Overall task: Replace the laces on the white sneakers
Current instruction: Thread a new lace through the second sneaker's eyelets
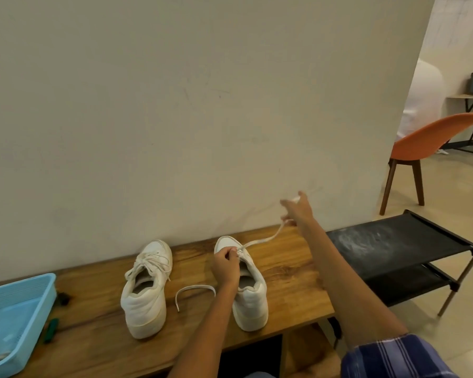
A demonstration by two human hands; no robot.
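Two white sneakers stand on a wooden bench, toes toward the wall. The left sneaker is laced and tied. My left hand rests on the right sneaker and pinches the lace at its front eyelets. A white lace runs taut from there up and right to my right hand, which holds it raised near the wall. The lace's other end lies curved on the bench between the shoes.
A light blue plastic basket sits at the bench's left end, a green tool beside it. A black shoe rack stands to the right, an orange chair beyond it. The wall rises right behind the bench.
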